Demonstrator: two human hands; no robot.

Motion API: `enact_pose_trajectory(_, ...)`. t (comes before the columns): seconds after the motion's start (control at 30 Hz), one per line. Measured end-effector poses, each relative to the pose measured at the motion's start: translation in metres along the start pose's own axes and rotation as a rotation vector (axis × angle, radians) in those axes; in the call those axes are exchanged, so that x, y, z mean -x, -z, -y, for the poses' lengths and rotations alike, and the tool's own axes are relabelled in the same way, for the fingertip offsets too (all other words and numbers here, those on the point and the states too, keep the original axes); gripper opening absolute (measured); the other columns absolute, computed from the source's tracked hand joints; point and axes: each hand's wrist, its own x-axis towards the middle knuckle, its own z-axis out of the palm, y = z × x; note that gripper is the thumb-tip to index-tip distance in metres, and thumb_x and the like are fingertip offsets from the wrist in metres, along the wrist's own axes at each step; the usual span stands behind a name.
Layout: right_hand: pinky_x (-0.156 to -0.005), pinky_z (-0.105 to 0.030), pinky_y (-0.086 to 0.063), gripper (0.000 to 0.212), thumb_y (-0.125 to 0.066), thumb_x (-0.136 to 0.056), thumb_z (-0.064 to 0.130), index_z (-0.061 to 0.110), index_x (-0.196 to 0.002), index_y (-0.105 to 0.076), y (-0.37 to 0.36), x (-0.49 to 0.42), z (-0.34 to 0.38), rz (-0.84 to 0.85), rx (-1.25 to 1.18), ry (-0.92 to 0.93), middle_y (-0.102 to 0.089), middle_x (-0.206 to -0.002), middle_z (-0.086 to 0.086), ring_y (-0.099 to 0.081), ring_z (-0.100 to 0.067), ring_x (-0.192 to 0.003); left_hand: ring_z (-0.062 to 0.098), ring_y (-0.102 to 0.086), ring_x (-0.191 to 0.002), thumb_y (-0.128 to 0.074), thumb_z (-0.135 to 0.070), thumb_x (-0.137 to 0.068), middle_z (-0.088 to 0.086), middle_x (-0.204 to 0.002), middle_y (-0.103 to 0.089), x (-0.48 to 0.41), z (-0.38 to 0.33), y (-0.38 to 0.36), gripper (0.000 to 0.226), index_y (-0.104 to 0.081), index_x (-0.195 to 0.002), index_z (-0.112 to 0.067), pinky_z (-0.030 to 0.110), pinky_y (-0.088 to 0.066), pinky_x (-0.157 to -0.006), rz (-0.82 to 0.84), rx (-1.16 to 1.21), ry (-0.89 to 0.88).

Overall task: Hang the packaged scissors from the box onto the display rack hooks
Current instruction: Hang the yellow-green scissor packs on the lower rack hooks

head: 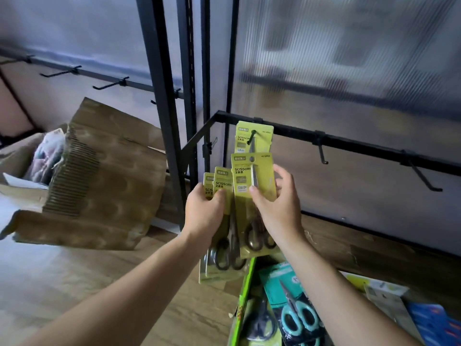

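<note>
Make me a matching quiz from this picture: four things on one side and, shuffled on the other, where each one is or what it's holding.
Things:
1. left hand
2. right hand
3. teal scissors
4. top yellow pack

States:
A. hangs on a rack hook
B. lies in the green box
C. holds a single yellow pack
D. holds a stack of yellow packs

Pairs: 1-D, 2-C, 3-B, 4-A

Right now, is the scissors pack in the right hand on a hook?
Off: that pack shows an empty hole below the hook holding another pack.
</note>
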Motion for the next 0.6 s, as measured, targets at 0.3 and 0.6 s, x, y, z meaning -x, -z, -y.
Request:
enact_pose_trajectory(0.3, -0.085, 0.009, -0.023, 0.06, -0.075, -0.084, 0.018, 0.011, -0.138, -0.048, -0.018, -0.022, 0.016, -0.139, 0.111, 0.21, -0.051, -0.131, -0.006, -0.036, 0.008, -0.109, 0.02, -0.066, -0.083, -0.057, -0.016, -0.093, -0.001, -0.085, -0.071, -0.006, -0.006, 0.019, 0.009, -0.066, -0.091, -0.02, 0.034, -0.053, -0.075, -0.099, -0.116, -0.074)
enact_pose_trajectory(0.6, -0.074, 0.008, -0.028, 0.056, -0.074, -0.085, 0.014, 0.012, -0.134, -0.047, -0.033, -0.046, 0.01, -0.167, 0.147, 0.18, -0.05, -0.127, -0.011, -0.044, -0.007, -0.104, 0.019, -0.067, -0.086, -0.058, -0.016, -0.094, -0.004, -0.085, -0.07, -0.012, -0.006, 0.033, 0.01, -0.064, -0.089, -0.021, 0.036, -0.055, -0.077, -0.1, -0.126, -0.101)
